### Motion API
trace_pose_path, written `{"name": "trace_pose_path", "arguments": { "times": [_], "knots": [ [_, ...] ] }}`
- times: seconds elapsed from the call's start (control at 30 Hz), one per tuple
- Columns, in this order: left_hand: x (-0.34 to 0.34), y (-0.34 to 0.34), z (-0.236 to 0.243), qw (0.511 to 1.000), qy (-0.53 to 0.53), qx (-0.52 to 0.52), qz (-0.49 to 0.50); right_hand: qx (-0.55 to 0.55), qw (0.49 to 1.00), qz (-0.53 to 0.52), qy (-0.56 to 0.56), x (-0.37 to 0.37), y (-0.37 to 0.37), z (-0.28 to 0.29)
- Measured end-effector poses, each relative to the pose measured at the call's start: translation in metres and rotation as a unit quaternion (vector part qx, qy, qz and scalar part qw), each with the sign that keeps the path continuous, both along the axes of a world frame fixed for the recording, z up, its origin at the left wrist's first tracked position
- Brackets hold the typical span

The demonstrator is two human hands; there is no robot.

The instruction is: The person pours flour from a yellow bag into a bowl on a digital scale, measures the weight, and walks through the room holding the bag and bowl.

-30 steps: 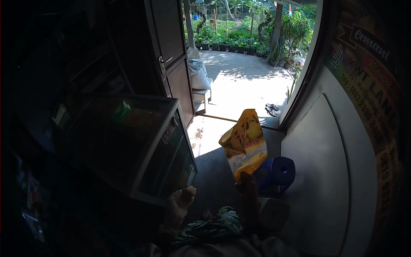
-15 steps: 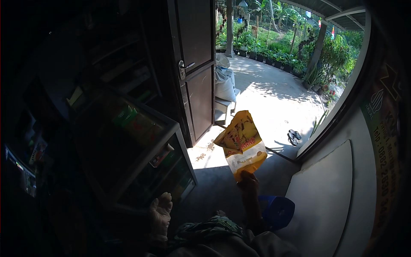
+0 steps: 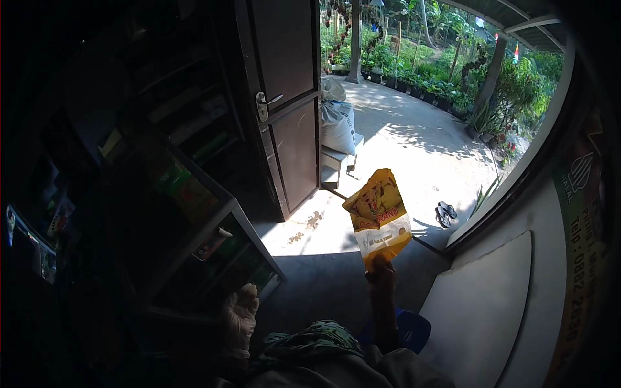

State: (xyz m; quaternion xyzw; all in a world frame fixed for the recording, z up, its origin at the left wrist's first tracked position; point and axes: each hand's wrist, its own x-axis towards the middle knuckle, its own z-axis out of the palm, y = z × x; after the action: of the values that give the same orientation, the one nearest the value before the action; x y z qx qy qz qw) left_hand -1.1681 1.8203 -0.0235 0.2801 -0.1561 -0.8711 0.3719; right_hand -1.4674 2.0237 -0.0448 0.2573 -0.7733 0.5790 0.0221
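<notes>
A yellow and white printed plastic food bag is held up in front of me, in the light of the doorway. My right hand is closed on its lower end, and the bag stands upward from my fingers, looking thin and creased. Low on the left, my left hand is raised with its pale fingers loosely bent and nothing visible in it. It is nearest to the glass display case, whose inside is dim.
A dark brown door stands open onto a sunlit concrete yard. White sacks rest on a low bench beside it. Black sandals lie outside. At the right are a blue plastic container, a pale panel and a banner.
The bag has swung slightly to the right, facing me more flatly, with my right hand still on it. My view has turned a little. My left hand remains low on the left.
</notes>
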Motion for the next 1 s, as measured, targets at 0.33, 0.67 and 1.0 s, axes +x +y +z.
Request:
{"name": "trace_pose_path", "arguments": {
  "times": [0.33, 0.67, 1.0],
  "knots": [
    [-0.04, -0.007, 0.018, 1.0, -0.017, -0.024, -0.009, -0.342, 0.828, -0.032, -0.443, -0.032, -0.011, 0.007],
    [0.001, 0.009, 0.027, 0.996, -0.025, -0.017, 0.087, -0.258, 0.846, 0.184, -0.428, 0.002, -0.1, 0.05],
    [0.134, 0.028, 0.027, 0.959, 0.0, 0.001, 0.284, -0.128, 0.96, 0.247, 0.032, 0.081, -0.183, 0.109]
  ]
}}
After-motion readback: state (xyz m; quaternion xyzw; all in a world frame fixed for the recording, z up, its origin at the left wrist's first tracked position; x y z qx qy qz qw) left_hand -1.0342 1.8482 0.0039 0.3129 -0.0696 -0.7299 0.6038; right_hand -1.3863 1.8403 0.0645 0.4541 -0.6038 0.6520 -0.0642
